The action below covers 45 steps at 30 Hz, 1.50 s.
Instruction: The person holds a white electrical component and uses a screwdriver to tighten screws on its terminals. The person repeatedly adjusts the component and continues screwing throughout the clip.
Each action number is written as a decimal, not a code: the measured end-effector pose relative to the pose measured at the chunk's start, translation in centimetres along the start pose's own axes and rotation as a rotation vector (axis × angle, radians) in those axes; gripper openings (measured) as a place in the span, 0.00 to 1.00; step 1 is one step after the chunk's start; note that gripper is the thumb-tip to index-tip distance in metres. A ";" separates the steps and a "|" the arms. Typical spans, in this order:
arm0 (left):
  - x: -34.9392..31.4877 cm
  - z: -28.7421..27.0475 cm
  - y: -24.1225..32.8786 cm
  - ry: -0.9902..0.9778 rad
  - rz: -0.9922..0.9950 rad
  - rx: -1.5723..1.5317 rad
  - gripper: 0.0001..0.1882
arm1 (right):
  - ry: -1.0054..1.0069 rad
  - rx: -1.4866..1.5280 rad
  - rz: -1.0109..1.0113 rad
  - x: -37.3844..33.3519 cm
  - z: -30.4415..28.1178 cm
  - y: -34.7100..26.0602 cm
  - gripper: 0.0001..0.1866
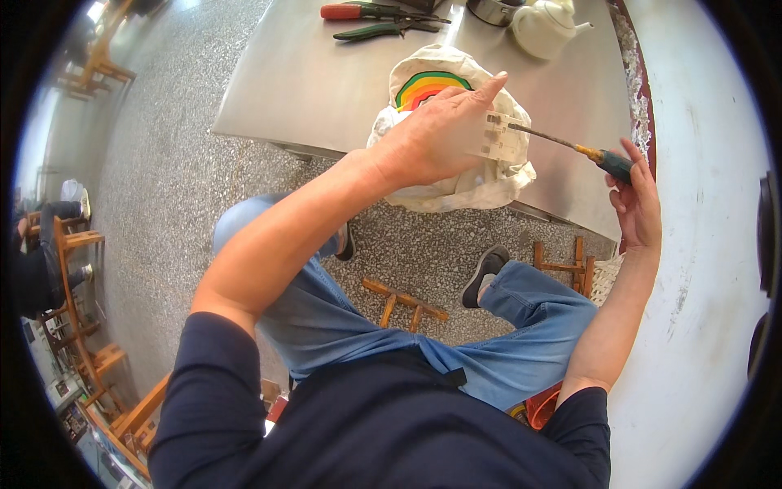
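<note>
My left hand [440,134] is closed round a whitish piece with small metal-looking parts [503,140], whose exact kind I cannot make out. Beneath it a cream cloth bag [456,194] with a rainbow print lies crumpled over the table's near edge. To the right, the fingers of my right hand [637,200] hold the dark green handle of a screwdriver [601,159]. Its shaft points left, and the tip meets the whitish piece beside my left hand. My left palm hides part of that piece.
On the metal table [309,90] lie red-handled pliers [358,11] and green-handled pliers [379,33]. A cream teapot [546,28] and a metal pot [491,10] stand at the far right. A white wall [692,244] borders the right side. Wooden stool parts [405,303] show below.
</note>
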<state>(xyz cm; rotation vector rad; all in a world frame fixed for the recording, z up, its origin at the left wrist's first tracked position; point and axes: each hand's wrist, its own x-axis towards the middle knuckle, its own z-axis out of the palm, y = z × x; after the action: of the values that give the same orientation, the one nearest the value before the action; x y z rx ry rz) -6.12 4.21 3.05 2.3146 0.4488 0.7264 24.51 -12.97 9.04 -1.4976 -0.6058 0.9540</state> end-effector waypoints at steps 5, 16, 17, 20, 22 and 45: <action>0.1 0.1 0.1 -0.004 0.002 0.012 0.54 | -0.122 -0.093 0.028 0.9 -2.7 0.3 0.31; 0.1 0.1 0.1 0.004 0.008 0.017 0.55 | -0.033 -0.085 0.046 0.9 -1.9 0.3 0.34; 0.0 0.0 0.0 0.007 0.013 0.012 0.55 | 0.022 -0.047 -0.007 0.3 0.1 0.2 0.33; 0.0 0.1 0.1 0.011 0.018 0.003 0.55 | -0.103 -0.063 -0.043 0.8 -2.3 0.7 0.31; 0.1 0.1 0.2 0.008 0.016 0.000 0.55 | -0.160 -0.098 0.001 1.0 -3.4 0.6 0.30; -0.1 0.2 0.1 0.032 -0.006 0.019 0.55 | -0.162 -0.009 0.023 1.0 -3.6 1.1 0.30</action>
<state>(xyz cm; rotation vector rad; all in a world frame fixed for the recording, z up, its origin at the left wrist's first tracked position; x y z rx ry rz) -6.06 4.00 2.99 2.3209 0.4786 0.7608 27.90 -14.31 7.64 -1.4464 -0.7111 1.0985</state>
